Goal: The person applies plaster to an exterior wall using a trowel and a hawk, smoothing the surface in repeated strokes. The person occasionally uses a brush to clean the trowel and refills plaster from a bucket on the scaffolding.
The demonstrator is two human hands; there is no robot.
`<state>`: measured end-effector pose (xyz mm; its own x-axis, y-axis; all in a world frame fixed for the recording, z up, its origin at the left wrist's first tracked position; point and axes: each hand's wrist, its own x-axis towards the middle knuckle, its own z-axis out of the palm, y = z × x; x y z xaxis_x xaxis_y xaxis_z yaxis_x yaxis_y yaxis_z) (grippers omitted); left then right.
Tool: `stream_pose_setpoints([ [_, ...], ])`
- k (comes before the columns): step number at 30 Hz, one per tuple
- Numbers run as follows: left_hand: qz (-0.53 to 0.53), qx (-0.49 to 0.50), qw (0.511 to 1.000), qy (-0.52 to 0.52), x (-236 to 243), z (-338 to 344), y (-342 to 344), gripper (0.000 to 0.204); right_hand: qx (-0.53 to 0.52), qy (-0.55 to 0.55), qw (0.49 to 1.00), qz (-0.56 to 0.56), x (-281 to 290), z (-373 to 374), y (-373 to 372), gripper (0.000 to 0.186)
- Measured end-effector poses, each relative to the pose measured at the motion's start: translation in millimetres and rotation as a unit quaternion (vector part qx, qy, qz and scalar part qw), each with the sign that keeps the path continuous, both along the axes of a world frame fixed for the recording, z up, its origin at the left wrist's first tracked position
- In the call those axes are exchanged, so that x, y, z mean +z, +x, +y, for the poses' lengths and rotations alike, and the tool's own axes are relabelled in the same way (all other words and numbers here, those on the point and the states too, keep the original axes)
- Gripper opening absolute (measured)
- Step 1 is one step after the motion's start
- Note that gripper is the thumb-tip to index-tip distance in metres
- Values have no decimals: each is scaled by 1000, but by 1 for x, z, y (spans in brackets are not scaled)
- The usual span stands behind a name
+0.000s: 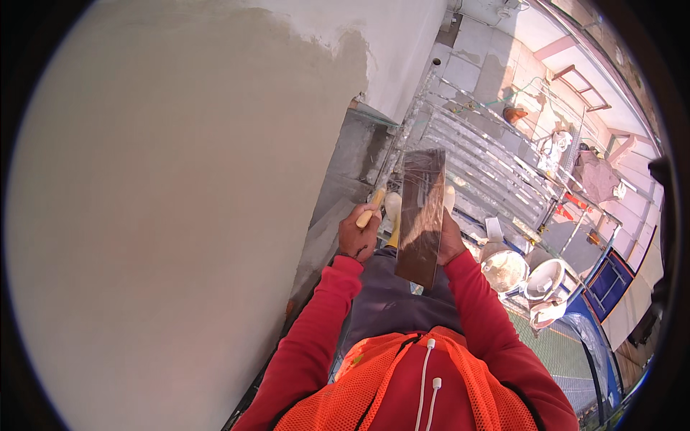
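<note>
The left hand (357, 237) has its grip closed around a wooden handle (378, 200), near the smooth plastered wall (172, 201) on the left. Just right of it, the right hand (452, 241) is clamped on a long brown float (420, 223), most fingers hidden behind. White buckets (544, 276) stand farther right.

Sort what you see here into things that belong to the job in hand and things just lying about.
Likely in the job:
wooden handle, in the left hand
flat blade, in the right hand
wall, with its darker patch

Apparently lying about:
wooden frame
cloth
</note>
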<state>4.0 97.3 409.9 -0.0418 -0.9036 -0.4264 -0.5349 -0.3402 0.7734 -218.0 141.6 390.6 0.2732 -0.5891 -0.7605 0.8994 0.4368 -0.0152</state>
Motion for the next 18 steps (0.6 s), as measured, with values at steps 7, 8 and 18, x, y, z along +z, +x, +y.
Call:
stream_pose_setpoints([
  [7,-48,134,975,172,-23,132,144,19,71,-75,982,160,-38,-113,104,37],
  [8,-51,154,972,170,-21,151,160,18,49,-60,981,177,-52,-128,123,37],
  [18,-82,280,900,324,20,265,238,17,13,77,976,203,-138,-216,197,28],
])
